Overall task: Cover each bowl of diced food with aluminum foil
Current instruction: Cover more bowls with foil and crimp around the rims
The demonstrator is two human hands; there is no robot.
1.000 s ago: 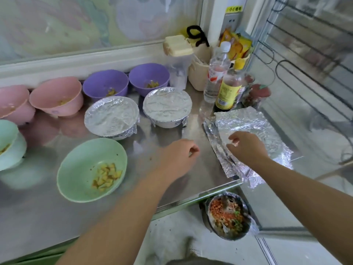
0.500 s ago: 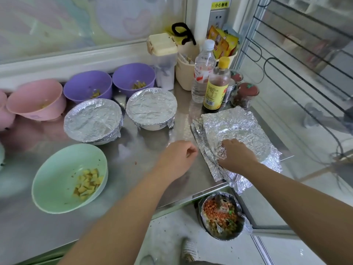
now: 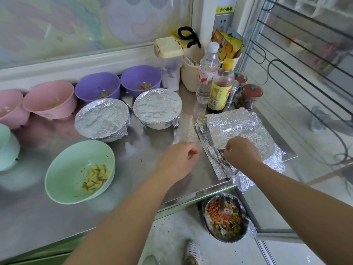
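Observation:
A stack of crinkled aluminum foil sheets (image 3: 242, 129) lies at the right end of the steel counter (image 3: 34, 217). My right hand (image 3: 241, 151) pinches the near left edge of the top sheet. My left hand (image 3: 177, 161) hovers beside it over the counter, fingers curled, holding nothing. Two bowls wear foil covers: one (image 3: 102, 118) in the middle, one (image 3: 157, 107) to its right. An uncovered green bowl (image 3: 79, 171) holds diced yellow food. Two purple bowls (image 3: 97, 88) (image 3: 141, 79) and two pink bowls (image 3: 50, 98) (image 3: 10, 107) stand open at the back.
Another green bowl (image 3: 6, 148) sits at the far left edge. Bottles (image 3: 220, 85), a lidded container (image 3: 169, 62), a beige tub (image 3: 191, 71) and small jars (image 3: 249, 95) crowd the back right corner. A foil-lined bowl of scraps (image 3: 226, 219) stands on the floor below the counter's edge.
My right hand slid toward the near left edge of the foil and closed its fingers on it. My left hand stayed beside the foil. The camera turned slightly left.

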